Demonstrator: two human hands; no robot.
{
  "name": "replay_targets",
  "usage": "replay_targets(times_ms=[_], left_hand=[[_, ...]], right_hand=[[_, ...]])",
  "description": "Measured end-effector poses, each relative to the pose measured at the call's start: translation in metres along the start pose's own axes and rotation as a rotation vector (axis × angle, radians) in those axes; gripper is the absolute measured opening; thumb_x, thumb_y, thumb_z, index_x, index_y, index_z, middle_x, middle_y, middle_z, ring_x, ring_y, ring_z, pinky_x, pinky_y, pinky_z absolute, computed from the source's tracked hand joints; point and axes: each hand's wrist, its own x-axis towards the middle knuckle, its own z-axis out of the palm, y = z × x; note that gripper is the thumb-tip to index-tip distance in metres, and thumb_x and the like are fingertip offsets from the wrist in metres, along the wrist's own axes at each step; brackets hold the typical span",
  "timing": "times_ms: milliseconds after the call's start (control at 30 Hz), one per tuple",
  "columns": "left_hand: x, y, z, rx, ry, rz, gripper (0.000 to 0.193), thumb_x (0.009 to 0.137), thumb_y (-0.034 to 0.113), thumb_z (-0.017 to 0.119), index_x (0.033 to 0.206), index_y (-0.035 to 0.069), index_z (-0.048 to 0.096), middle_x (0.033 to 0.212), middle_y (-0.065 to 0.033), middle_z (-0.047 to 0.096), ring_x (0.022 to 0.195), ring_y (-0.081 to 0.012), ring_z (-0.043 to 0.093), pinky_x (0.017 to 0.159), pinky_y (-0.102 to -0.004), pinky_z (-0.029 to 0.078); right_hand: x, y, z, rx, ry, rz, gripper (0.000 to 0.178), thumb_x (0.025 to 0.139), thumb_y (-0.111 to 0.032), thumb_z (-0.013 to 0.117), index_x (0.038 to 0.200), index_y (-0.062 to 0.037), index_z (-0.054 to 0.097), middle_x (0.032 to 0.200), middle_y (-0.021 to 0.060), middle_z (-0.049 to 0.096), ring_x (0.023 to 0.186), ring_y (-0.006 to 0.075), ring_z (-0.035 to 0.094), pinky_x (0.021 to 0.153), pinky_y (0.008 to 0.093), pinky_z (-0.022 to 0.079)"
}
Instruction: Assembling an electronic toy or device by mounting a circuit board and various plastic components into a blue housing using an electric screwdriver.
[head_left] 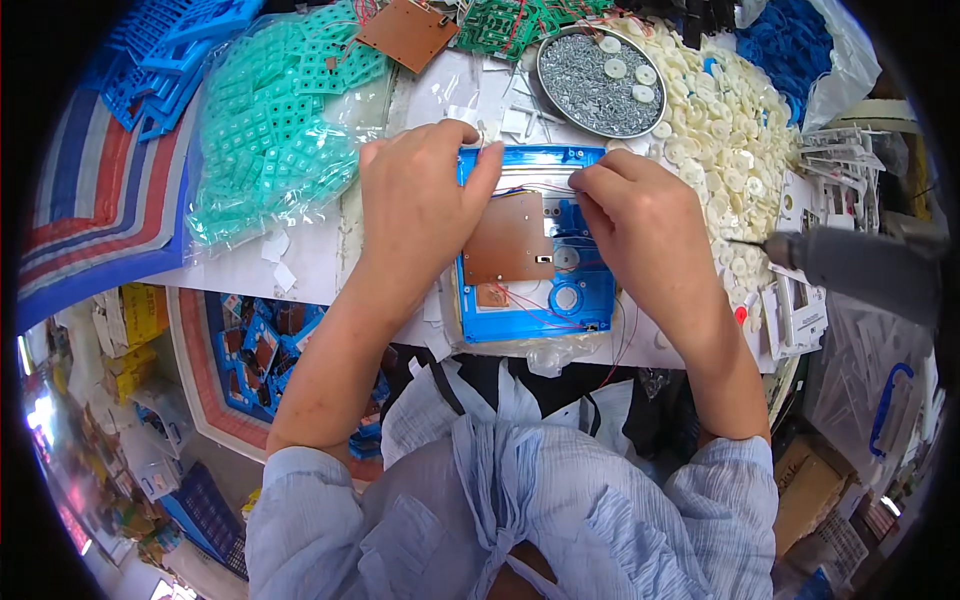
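- Blue plastic casing [590, 285], one, lies open on the worktop [322, 268] directly before us, between our two hands.
- Inside it we count one large brown circuit board [505, 235], one smaller copper-coloured piece [492, 295] below that, and one white disc [566, 258] to the right; thin red wires [540, 309] run across the lower part, too tangled to count.
- Our left hand [425, 185] is at the casing's upper left corner, its thumb and forefinger bent toward each other; we cannot tell whether they grasp anything.
- Our right hand [640, 205] is over the upper right edge, fingers drawn together; we cannot tell what, if anything, sits between them.
- Beyond the casing stands one round dish [541, 75] of small screws [590, 90], with four white discs lying on them.
- Right of the dish spreads one heap of cream-coloured discs [745, 160], too many for us to count.
- One dark power screwdriver [850, 265] points in from the right.
- To the left we see one clear bag of green keypad pieces [275, 120], uncounted.
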Motion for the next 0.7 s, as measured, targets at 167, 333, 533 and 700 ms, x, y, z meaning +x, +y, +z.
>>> replay_targets(times_ms=[167, 333, 533, 700], left_hand=[[0.002, -0.002, 0.005, -0.001, 0.133, 0.219, 0.010, 0.083, 0.016, 0.078, 0.091, 0.010, 0.076, 0.083, -0.0058, 0.069, 0.080, -0.0254, 0.062, 0.073, -0.0382, 0.043], [0.009, -0.012, 0.004, -0.192, 0.147, 0.354, 0.008, 0.080, 0.014, 0.078, 0.087, 0.013, 0.074, 0.088, -0.0001, 0.071, 0.093, -0.0226, 0.063, 0.085, -0.0402, 0.043], [0.002, -0.009, 0.004, -0.236, 0.078, 0.364, 0.008, 0.080, 0.014, 0.078, 0.087, 0.013, 0.074, 0.089, 0.0004, 0.072, 0.096, -0.0217, 0.063, 0.086, -0.0396, 0.044], [0.006, -0.001, 0.014, -0.140, -0.003, 0.378, 0.011, 0.082, 0.012, 0.077, 0.092, 0.011, 0.075, 0.088, -0.0029, 0.069, 0.089, -0.0251, 0.061, 0.087, -0.0398, 0.044]], right_hand=[[0.004, -0.004, 0.000, -0.058, -0.003, -0.034, 0.008, 0.075, -0.004, 0.067, 0.080, -0.0010, 0.063, 0.082, 0.0166, 0.061, 0.078, 0.0356, 0.064, 0.069, 0.0430, 0.054], [0.014, -0.014, -0.002, -0.068, -0.043, -0.084, 0.006, 0.075, -0.006, 0.066, 0.076, -0.0020, 0.063, 0.078, 0.0159, 0.060, 0.079, 0.0341, 0.065, 0.068, 0.0416, 0.054], [0.020, -0.013, -0.010, -0.108, -0.173, -0.243, 0.006, 0.077, -0.008, 0.067, 0.075, -0.0022, 0.068, 0.079, 0.0157, 0.063, 0.079, 0.0322, 0.066, 0.073, 0.0411, 0.057], [0.011, -0.014, -0.020, -0.096, -0.408, -0.084, 0.010, 0.077, -0.009, 0.067, 0.082, -0.0026, 0.073, 0.080, 0.0138, 0.064, 0.083, 0.0324, 0.065, 0.080, 0.0406, 0.056]])
